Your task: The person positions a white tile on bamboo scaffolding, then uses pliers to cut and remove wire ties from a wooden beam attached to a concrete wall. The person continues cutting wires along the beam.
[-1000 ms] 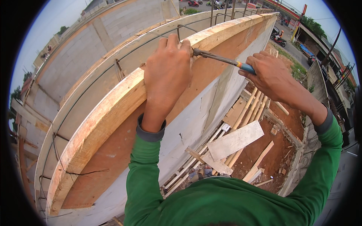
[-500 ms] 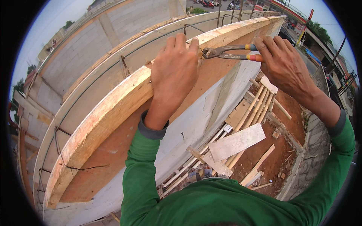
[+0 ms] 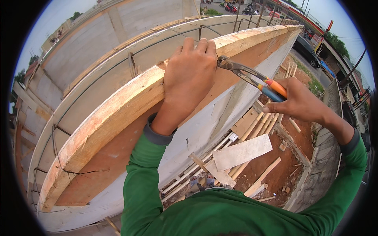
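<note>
My left hand [image 3: 190, 74] lies over the curved wooden beam [image 3: 114, 102], its fingers bent over the top edge; the fingertips are partly hidden. In my right hand [image 3: 301, 100] is a pair of pincers [image 3: 245, 72] with orange and blue handles, tilted so the handles point down to the right. The pincers' metal head sits right beside the left index finger, at the beam's face. Whether wire is in the jaws is too small to tell. Thin dark tie wire [image 3: 75, 172] loops round the beam's near left end.
Behind the beam, steel rebar [image 3: 94, 84] runs along a curved trough, with upright bars at the far end. Below are a pale wall [image 3: 197, 129], bamboo poles [image 3: 256, 125], a pale board [image 3: 242, 152] and red soil. A dark car [image 3: 306, 51] stands beyond, at right.
My right hand has dropped and turned over, so the pincers' handles now slope downward with orange above blue. The left hand stays on the beam. The view has shifted slightly.
</note>
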A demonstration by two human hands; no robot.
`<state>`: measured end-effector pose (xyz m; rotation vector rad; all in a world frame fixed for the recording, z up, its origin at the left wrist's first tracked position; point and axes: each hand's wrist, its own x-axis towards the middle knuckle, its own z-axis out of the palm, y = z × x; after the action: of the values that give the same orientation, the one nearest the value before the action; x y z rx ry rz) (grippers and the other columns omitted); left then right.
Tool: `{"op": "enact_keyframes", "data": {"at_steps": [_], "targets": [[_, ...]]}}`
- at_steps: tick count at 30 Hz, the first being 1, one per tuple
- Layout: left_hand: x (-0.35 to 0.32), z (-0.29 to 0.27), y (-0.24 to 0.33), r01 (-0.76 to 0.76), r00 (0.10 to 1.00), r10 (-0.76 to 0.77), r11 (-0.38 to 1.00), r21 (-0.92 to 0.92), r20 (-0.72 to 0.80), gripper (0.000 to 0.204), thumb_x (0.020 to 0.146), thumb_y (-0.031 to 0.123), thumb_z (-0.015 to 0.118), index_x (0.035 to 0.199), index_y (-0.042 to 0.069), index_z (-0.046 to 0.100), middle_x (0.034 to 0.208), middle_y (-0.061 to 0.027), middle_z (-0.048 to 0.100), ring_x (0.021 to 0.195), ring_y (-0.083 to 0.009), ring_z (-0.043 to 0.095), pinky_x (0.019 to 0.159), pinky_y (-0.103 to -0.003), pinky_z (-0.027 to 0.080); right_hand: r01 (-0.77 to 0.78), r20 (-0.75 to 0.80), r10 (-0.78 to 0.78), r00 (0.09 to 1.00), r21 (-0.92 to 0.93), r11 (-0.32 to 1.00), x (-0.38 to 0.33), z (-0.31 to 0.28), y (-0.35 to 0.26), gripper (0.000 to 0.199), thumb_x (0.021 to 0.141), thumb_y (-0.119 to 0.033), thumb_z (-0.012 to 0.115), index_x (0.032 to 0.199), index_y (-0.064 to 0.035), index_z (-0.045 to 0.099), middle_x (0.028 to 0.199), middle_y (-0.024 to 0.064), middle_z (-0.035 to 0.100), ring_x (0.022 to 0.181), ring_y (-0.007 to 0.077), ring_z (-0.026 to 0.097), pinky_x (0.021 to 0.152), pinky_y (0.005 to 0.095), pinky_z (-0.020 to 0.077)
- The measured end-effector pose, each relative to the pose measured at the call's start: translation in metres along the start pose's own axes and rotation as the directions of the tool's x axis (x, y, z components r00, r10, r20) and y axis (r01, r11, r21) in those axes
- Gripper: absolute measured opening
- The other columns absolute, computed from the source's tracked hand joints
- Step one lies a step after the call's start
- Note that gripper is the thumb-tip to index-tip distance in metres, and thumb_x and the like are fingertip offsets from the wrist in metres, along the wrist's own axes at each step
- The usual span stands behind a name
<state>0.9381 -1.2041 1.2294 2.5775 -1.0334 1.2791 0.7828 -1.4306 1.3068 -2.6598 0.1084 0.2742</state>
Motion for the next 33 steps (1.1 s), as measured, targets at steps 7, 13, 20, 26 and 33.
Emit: {"op": "enact_keyframes", "data": {"at_steps": [7, 13, 20, 26, 33], "targets": [[0.004, -0.004, 0.003, 0.006, 1.000, -0.006, 1.000, -0.027, 0.001, 0.048, 0.086, 0.028, 0.080, 0.131, 0.014, 0.072, 0.131, 0.0032, 0.074, 0.108, -0.0211, 0.066, 0.087, -0.034, 0.061, -0.167, -0.148, -0.849, 0.507, -0.983, 0.071, 0.012, -0.013, 0.015, 0.030, 0.095, -0.016, 0.069, 0.119, -0.0013, 0.060, 0.100, 0.0102, 0.066, 0.079, 0.0235, 0.069, 0.063, 0.0393, 0.0533], [0.002, -0.002, 0.001, 0.011, 1.000, -0.011, 0.999, -0.035, 0.009, 0.047, 0.087, 0.027, 0.079, 0.131, 0.014, 0.071, 0.131, 0.0026, 0.074, 0.108, -0.0211, 0.066, 0.087, -0.035, 0.060, -0.030, 0.025, 0.037, 0.999, -0.218, 0.975, 0.007, -0.022, -0.001, 0.031, 0.097, -0.030, 0.071, 0.104, -0.0016, 0.061, 0.081, 0.0079, 0.061, 0.073, 0.0181, 0.062, 0.064, 0.0336, 0.0507], [0.000, 0.003, 0.001, -0.016, 0.999, 0.016, 1.000, -0.002, -0.051, 0.047, 0.087, 0.025, 0.079, 0.132, 0.013, 0.071, 0.130, 0.0013, 0.075, 0.109, -0.0206, 0.066, 0.089, -0.034, 0.060, -0.036, 0.039, 0.039, 0.998, -0.066, 0.997, 0.007, -0.017, -0.004, 0.038, 0.093, -0.028, 0.081, 0.107, 0.0020, 0.063, 0.069, 0.0040, 0.058, 0.052, 0.0169, 0.062, 0.048, 0.0340, 0.0505], [0.001, 0.001, 0.000, 0.003, 0.999, -0.004, 1.000, -0.021, -0.036, 0.051, 0.084, 0.027, 0.082, 0.132, 0.013, 0.071, 0.132, 0.0016, 0.074, 0.108, -0.0198, 0.065, 0.088, -0.033, 0.061, -0.140, -0.191, -0.770, 0.609, -0.981, 0.132, 0.008, -0.005, 0.029, 0.038, 0.093, -0.017, 0.071, 0.125, -0.0015, 0.057, 0.097, 0.0080, 0.062, 0.085, 0.0191, 0.064, 0.070, 0.0357, 0.0548], [0.001, -0.001, 0.000, -0.002, 1.000, 0.002, 1.000, -0.001, -0.001, 0.054, 0.082, 0.028, 0.084, 0.132, 0.013, 0.071, 0.130, 0.0018, 0.074, 0.108, -0.0205, 0.065, 0.089, -0.034, 0.061, -0.249, 0.308, 0.111, 0.945, 0.457, 0.854, 0.011, -0.013, 0.009, 0.046, 0.105, -0.047, 0.069, 0.090, -0.0048, 0.061, 0.058, -0.0018, 0.049, 0.044, 0.0092, 0.041, 0.041, 0.0295, 0.0361]]}}
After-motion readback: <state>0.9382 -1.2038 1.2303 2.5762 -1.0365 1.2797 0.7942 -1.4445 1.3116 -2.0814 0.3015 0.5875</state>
